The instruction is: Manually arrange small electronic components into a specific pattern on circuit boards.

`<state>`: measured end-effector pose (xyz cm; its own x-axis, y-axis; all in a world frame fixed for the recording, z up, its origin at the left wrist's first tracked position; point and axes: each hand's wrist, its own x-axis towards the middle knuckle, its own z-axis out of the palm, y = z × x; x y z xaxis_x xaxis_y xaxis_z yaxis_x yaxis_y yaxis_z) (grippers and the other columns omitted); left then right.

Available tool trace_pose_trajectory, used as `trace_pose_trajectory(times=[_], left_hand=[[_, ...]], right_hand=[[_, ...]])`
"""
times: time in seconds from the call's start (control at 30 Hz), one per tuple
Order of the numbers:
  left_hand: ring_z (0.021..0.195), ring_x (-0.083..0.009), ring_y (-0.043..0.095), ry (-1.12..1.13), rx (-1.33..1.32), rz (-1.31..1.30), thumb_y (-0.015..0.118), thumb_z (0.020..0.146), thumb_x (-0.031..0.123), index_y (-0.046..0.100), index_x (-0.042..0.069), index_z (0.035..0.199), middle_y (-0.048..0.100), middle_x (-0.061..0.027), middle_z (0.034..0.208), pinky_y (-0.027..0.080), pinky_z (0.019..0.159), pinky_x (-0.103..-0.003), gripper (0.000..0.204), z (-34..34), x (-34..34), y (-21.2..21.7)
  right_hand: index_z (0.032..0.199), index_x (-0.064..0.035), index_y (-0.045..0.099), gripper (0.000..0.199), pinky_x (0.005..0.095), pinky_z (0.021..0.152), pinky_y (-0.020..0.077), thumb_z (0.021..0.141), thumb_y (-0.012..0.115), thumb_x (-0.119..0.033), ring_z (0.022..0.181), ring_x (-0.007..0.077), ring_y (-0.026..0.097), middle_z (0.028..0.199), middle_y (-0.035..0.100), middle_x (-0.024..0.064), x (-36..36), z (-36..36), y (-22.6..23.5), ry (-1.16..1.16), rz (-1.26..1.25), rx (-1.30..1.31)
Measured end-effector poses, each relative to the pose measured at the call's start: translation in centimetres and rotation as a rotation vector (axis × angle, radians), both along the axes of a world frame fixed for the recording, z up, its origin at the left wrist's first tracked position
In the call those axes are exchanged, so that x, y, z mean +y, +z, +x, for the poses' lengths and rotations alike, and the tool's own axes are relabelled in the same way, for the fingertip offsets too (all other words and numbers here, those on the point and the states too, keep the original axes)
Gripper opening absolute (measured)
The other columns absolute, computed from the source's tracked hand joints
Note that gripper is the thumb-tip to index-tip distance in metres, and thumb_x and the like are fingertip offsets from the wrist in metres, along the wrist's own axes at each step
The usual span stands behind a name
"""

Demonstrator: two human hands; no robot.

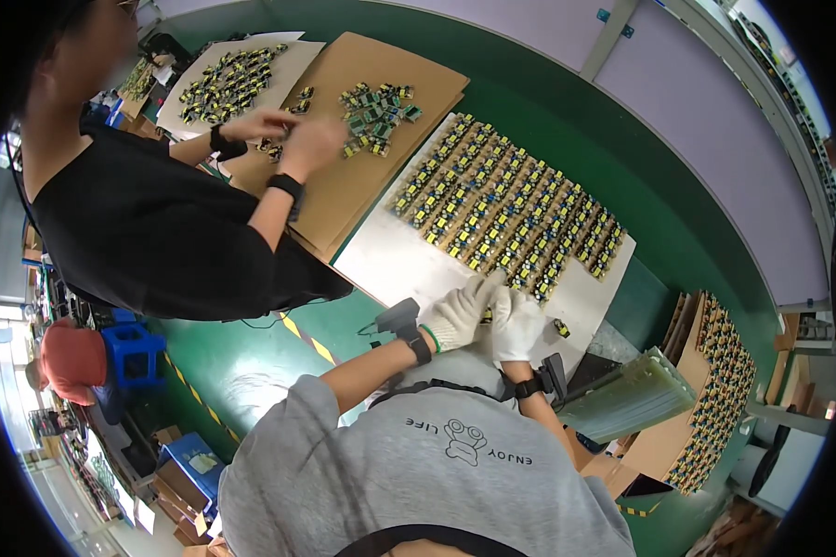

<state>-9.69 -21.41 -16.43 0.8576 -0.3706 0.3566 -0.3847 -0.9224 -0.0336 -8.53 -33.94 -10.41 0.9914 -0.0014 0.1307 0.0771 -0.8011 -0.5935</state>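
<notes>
Right, both gloved hands met at the near edge of the white board [409, 265]. The left hand [457, 314] and right hand [515, 320] were touching each other, knuckles up. Fingers were bunched toward the gap btwn the hands. A speck of yellow showed there, but we couldn't tell whether either hand pinched a part or only rested on it.

The small yellow-and-green parts [506, 209] stood in tight slanted rows over the far half of the board, and the nearest row end was just beyond the fingertips. One loose part [561, 327] lay by the board's near-right corner, just beside the right hand.

Our judgement on handling: work fm the nearest row end and lift straight up. Keep the wrists low, since a dragged glove cuff could topple neighbours in rows packed that close.

Edges and room:
- The board's near-left area was bare, so it was the best spot to set things down.
- The far side was blocked by the rows.
- To the left, a brown cardboard sheet [372, 186] overlapped toward the board. A co-worker's hands [306, 139] were busy on it, well apart fm ours.
- To the right, a stack of pale green trays [632, 399] sat near the right elbow, so swing was tight there.
- The green bench [567, 121] lay open beyond the far edge.
</notes>
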Motion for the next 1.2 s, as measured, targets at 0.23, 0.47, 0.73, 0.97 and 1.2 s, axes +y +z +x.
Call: trace_pose_trajectory(times=[0.23, 0.47, 0.73, 0.97, 1.2], left_hand=[[0.08, -0.0333, 0.052, -0.166, 0.289, -0.201, 0.046, 0.076, 0.018, 0.022, -0.014, 0.133, 0.033, -0.0356, 0.131, 0.047, 0.071, -0.033, 0.07, -1.5, -0.4, -1.4], [0.101, -0.0383, 0.046, -0.172, 0.603, -0.243, 0.049, 0.077, 0.023, 0.022, 0.002, 0.138, 0.033, -0.0303, 0.129, 0.037, 0.094, -0.042, 0.07, -0.8, 0.6, -0.4], [0.119, -0.038, 0.035, -0.052, 0.544, -0.468, 0.072, 0.063, 0.04, 0.027, 0.005, 0.136, 0.037, -0.0213, 0.127, 0.027, 0.102, -0.047, 0.093, 0.7, 1.2, 2.6], [0.109, -0.0303, 0.044, -0.265, 0.402, -0.37, 0.073, 0.059, 0.034, 0.051, 0.009, 0.115, 0.047, -0.0128, 0.114, 0.036, 0.091, -0.041, 0.065, 1.5, 0.2, 5.6], [0.09, -0.0258, 0.051, -0.317, 0.246, -0.436, 0.068, 0.062, 0.029, 0.059, 0.01, 0.093, 0.054, -0.0067, 0.09, 0.04, 0.079, -0.038, 0.037, 1.2, 0.2, 2.3]], right_hand=[[0.097, 0.0022, 0.059, 0.042, 0.0447, 0.062, 0.0465, 0.096, 0.035, -0.032, 0.069, 0.0393, 0.059, 0.078, 0.062, 0.0227, -0.4, -1.2, -6.7, -0.015, 0.347, 0.347], [0.096, 0.0009, 0.059, 0.031, 0.0439, 0.069, 0.0468, 0.092, 0.042, -0.024, 0.082, 0.0382, 0.058, 0.088, 0.062, 0.023, -0.7, -1.1, -5.2, 0.052, 0.344, 0.246], [0.098, -0.004, 0.061, 0.028, 0.0405, 0.074, 0.0464, 0.081, 0.06, -0.027, 0.085, 0.0338, 0.058, 0.096, 0.059, 0.0193, -4.7, -0.5, -3.4, -0.338, 0.047, -0.072], [0.108, -0.005, 0.054, 0.053, 0.0384, 0.075, 0.0476, 0.069, 0.071, -0.037, 0.087, 0.0326, 0.059, 0.094, 0.059, 0.0172, -10.2, -2.1, -2.7, -0.241, -0.167, 0.24], [0.089, -0.0049, 0.054, 0.042, 0.0418, 0.066, 0.0482, 0.063, 0.072, -0.032, 0.075, 0.0347, 0.061, 0.079, 0.062, 0.0183, -6.0, -2.3, -3.1, -0.106, 0.074, 0.314]])
